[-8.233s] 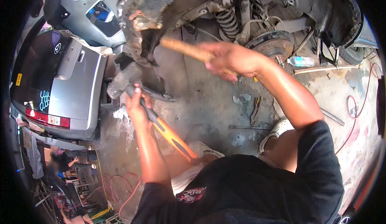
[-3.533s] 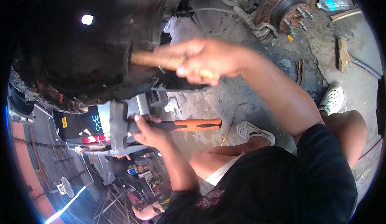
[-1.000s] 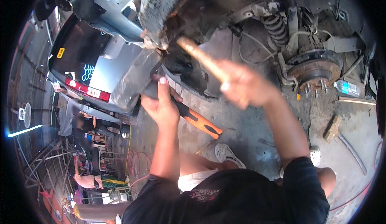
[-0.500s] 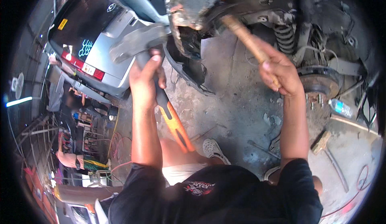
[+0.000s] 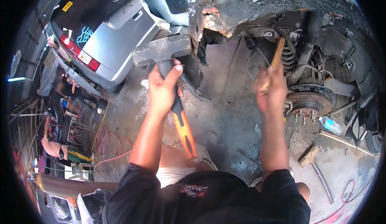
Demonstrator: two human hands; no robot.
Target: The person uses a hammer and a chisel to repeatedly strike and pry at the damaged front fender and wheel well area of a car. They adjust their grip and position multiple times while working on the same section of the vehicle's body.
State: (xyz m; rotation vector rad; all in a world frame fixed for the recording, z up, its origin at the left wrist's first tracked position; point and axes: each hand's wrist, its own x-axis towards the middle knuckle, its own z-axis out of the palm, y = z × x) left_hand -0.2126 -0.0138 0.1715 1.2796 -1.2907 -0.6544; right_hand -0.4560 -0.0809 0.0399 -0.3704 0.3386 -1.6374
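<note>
My left hand (image 5: 163, 88) is closed around a sledgehammer (image 5: 162, 50), gripping just below its worn grey head. The hammer's black and orange handle hangs down toward my lap. A wooden handle (image 5: 277, 55) is in my closed right hand (image 5: 270, 88), which is blurred by motion. Its upper end reaches in front of the coil spring (image 5: 288, 55), and whatever is fixed to that end cannot be made out against the dark metal. Above is a rusted, torn wheel arch (image 5: 257, 8). Right of my right hand sits a bare brake disc (image 5: 309, 103) with wheel studs.
A silver car (image 5: 120, 43) stands at the left. On the floor at right lie another hammer (image 5: 309, 156), a water bottle (image 5: 331, 125) and a wooden strip (image 5: 345, 142). A red hose (image 5: 116, 158) runs along the left. Another person (image 5: 54, 145) is at the far left.
The sledgehammer in my left hand has shifted right and a little down. My right hand has moved left, and its wooden handle now points up and to the right. The view has shifted too.
</note>
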